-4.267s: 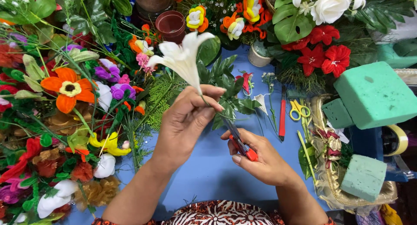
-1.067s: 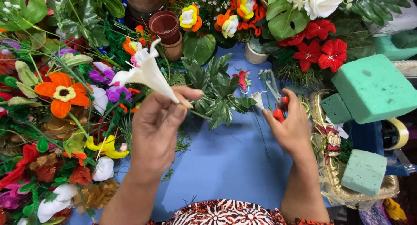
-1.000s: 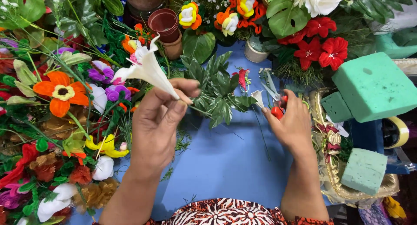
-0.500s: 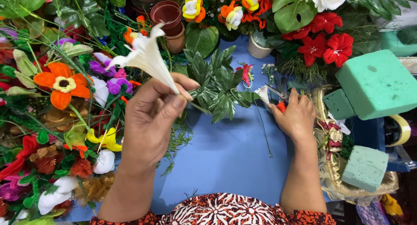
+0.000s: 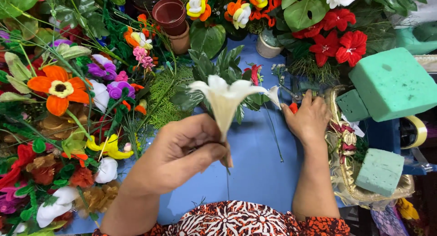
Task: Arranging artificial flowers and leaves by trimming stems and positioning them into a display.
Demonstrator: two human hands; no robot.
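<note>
The white lily (image 5: 224,99) at the frame's centre looks like matt cloth, its petals soft and faintly ribbed. The table top (image 5: 255,172) beneath is smooth, matt blue. At the right edge the foam blocks (image 5: 393,83) are pale green, dull and finely grainy. The pots (image 5: 170,15) near the top are glossy reddish-brown plastic. The orange flower (image 5: 59,86) at the left seems matt fabric, and the big leaves (image 5: 305,10) at the upper right have a plastic sheen. The basket (image 5: 339,172) at lower right glints like gilt metal or plastic.
</note>
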